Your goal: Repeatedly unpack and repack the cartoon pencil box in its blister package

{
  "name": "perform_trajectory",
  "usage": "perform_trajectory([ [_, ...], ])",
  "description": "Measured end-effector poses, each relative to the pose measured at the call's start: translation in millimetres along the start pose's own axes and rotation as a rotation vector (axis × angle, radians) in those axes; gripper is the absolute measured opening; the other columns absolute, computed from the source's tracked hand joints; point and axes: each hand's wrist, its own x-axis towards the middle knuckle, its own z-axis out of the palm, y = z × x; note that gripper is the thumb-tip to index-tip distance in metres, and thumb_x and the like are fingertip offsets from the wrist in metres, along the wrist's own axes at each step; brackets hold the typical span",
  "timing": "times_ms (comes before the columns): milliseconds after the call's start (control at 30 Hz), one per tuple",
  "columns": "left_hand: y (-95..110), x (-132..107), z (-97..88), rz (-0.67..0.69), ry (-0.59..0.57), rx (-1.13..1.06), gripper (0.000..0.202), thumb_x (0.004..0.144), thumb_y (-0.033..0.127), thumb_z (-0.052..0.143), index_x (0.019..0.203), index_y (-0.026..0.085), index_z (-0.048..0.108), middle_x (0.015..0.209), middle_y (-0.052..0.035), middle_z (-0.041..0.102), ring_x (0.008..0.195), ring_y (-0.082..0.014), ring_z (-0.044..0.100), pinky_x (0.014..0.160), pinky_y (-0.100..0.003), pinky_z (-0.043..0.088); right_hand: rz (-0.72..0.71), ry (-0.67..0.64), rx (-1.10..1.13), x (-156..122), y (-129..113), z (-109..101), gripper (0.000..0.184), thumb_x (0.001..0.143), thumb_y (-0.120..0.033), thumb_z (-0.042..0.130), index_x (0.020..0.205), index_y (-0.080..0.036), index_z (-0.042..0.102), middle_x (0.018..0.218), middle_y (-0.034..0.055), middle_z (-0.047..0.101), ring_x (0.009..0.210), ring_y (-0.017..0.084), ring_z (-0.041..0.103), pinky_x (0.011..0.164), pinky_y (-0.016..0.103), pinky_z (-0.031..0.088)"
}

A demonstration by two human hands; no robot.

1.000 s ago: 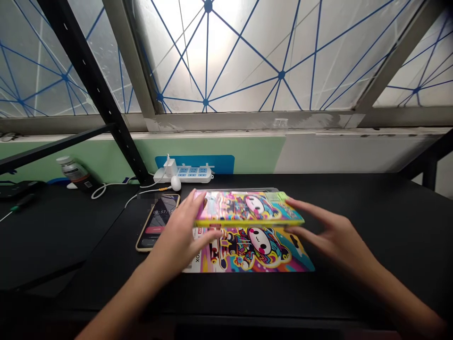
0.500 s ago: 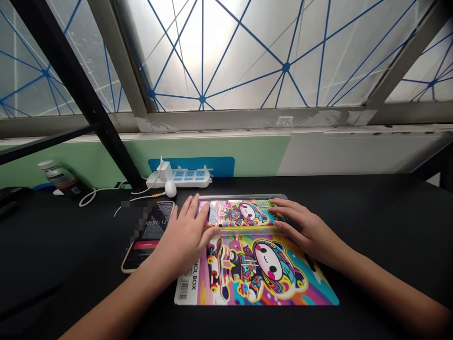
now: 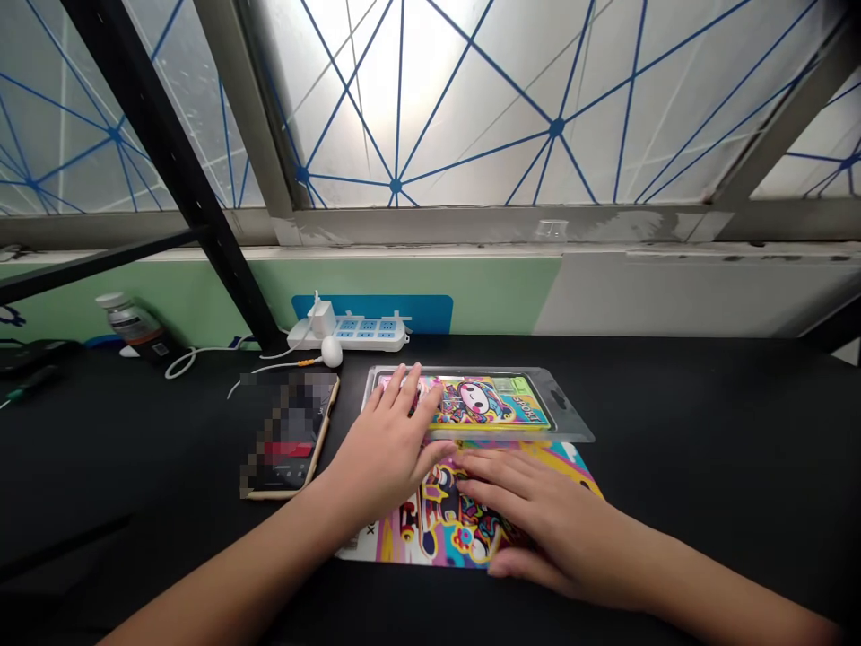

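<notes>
The person is leaning over a black table (image 3: 673,404) with both bare hands working palm-down on a colourful packaged pencil box (image 3: 491,404). The box is sitting in a clear plastic tray (image 3: 571,417), on the table directly ahead of the person, with its cartoon-printed lid facing up. The left hand (image 3: 383,458) is covering the box's left end, its fingers spread wide and their tips pressing on the lid, not wrapped around any edge.

The right hand (image 3: 538,511) is lying over a printed card sleeve (image 3: 410,538), which is sitting flat on the table just nearer the person than the tray and touching its front edge. Its fingers are extended and close together, pointing left across the cartoon artwork, and they are gripping nothing.

A smartphone (image 3: 289,435) with a blurred screen is lying just left of the left hand. Behind it, a white power strip (image 3: 350,334) is sitting against the wall, with a white cable (image 3: 269,366) trailing across the table.
</notes>
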Motion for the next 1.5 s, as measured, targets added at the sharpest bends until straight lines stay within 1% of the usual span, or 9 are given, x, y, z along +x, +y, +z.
perform_trajectory([
  [167, -2.0, 9.5, -2.6, -0.037, -0.088, 0.049, 0.074, 0.101, 0.064, 0.043, 0.156, 0.016, 0.041, 0.163, -0.0227, 0.034, 0.151, -0.0432, 0.030, 0.117, -0.061, 0.034, 0.121, -0.214, 0.148, -2.0, -2.5, -1.4, 0.094, 0.093, -0.071, 0.050, 0.165, -0.023, 0.014, 0.170, 0.0122, 0.016, 0.155, 0.038, 0.018, 0.123, 0.062, 0.023],
  [300, 0.1, 16.8, -19.0, -0.043, -0.117, 0.067, 0.066, 0.102, 0.064, 0.038, 0.144, 0.017, 0.055, 0.153, -0.0209, 0.051, 0.142, -0.0428, 0.045, 0.110, -0.061, 0.042, 0.112, -0.172, 0.178, -10.8, -6.5, -7.6, 0.084, 0.089, -0.069, 0.059, 0.157, -0.024, 0.041, 0.164, 0.0139, 0.037, 0.150, 0.039, 0.034, 0.121, 0.060, 0.030],
  [433, 2.8, 18.3, -16.4, -0.082, -0.081, 0.002, 0.067, 0.104, 0.064, 0.029, 0.142, 0.015, 0.056, 0.160, -0.0206, 0.042, 0.149, -0.0394, 0.037, 0.114, -0.059, 0.039, 0.183, 0.008, 0.164, -19.4, -7.1, -4.3, 0.055, 0.093, -0.061, 0.060, 0.129, -0.020, 0.065, 0.138, 0.0169, 0.063, 0.125, 0.034, 0.059, 0.104, 0.050, 0.050],
  [667, 3.5, 10.9, 5.5, -0.090, -0.099, -0.018, 0.075, 0.102, 0.068, 0.032, 0.158, 0.017, 0.039, 0.166, -0.0157, 0.031, 0.154, -0.0399, 0.023, 0.120, -0.064, 0.027, 0.457, 0.213, 0.023, -17.2, -0.9, 11.9, 0.033, 0.095, -0.050, 0.059, 0.110, -0.021, 0.064, 0.112, 0.0145, 0.066, 0.100, 0.032, 0.062, 0.084, 0.049, 0.054],
  [900, -4.4, 10.8, -2.0, -0.091, -0.122, -0.043, 0.069, 0.104, 0.064, 0.030, 0.157, 0.021, 0.041, 0.167, -0.0135, 0.028, 0.155, -0.0372, 0.023, 0.120, -0.061, 0.029, 0.490, 0.283, 0.014, -20.0, -6.6, 2.0, 0.025, 0.094, -0.047, 0.059, 0.088, -0.023, 0.053, 0.081, 0.0050, 0.063, 0.069, 0.021, 0.057, 0.061, 0.035, 0.046],
  [1033, -7.7, 10.8, -3.6, -0.082, -0.137, -0.040, 0.064, 0.105, 0.059, 0.030, 0.153, 0.020, 0.046, 0.167, -0.0153, 0.027, 0.154, -0.0381, 0.023, 0.118, -0.062, 0.031, 0.602, 0.328, 0.099, -30.3, 31.7, -32.6, 0.035, 0.093, -0.059, 0.057, 0.084, -0.025, 0.051, 0.068, 0.0004, 0.061, 0.058, 0.017, 0.053, 0.055, 0.031, 0.040],
  [1167, -8.3, 11.3, -1.4, -0.094, -0.112, -0.029, 0.062, 0.105, 0.061, 0.029, 0.146, 0.021, 0.053, 0.167, -0.0133, 0.030, 0.155, -0.0378, 0.022, 0.117, -0.063, 0.031, 0.751, 0.026, 0.228, -42.4, 101.3, -65.4, 0.046, 0.092, -0.067, 0.052, 0.080, -0.025, 0.064, 0.076, 0.0029, 0.069, 0.066, 0.020, 0.060, 0.057, 0.032, 0.041],
  [1267, -7.8, 11.8, 1.0, -0.101, -0.111, -0.021, 0.058, 0.105, 0.060, 0.032, 0.143, 0.022, 0.054, 0.166, -0.0124, 0.033, 0.154, -0.0370, 0.024, 0.117, -0.063, 0.032, 0.800, -0.017, 0.243, -51.2, 136.4, -69.1, 0.048, 0.088, -0.069, 0.056, 0.072, -0.024, 0.064, 0.069, 0.0021, 0.067, 0.064, 0.021, 0.060, 0.056, 0.033, 0.041],
  [1500, -8.2, 10.7, 8.0, -0.101, -0.098, 0.011, 0.057, 0.105, 0.054, 0.034, 0.151, 0.023, 0.048, 0.167, -0.0115, 0.031, 0.155, -0.0362, 0.023, 0.119, -0.064, 0.028, 0.755, 0.292, 0.199, -37.6, 113.7, -48.9, 0.044, 0.093, -0.063, 0.052, 0.106, -0.024, 0.069, 0.113, 0.0088, 0.073, 0.099, 0.027, 0.066, 0.084, 0.038, 0.050],
])
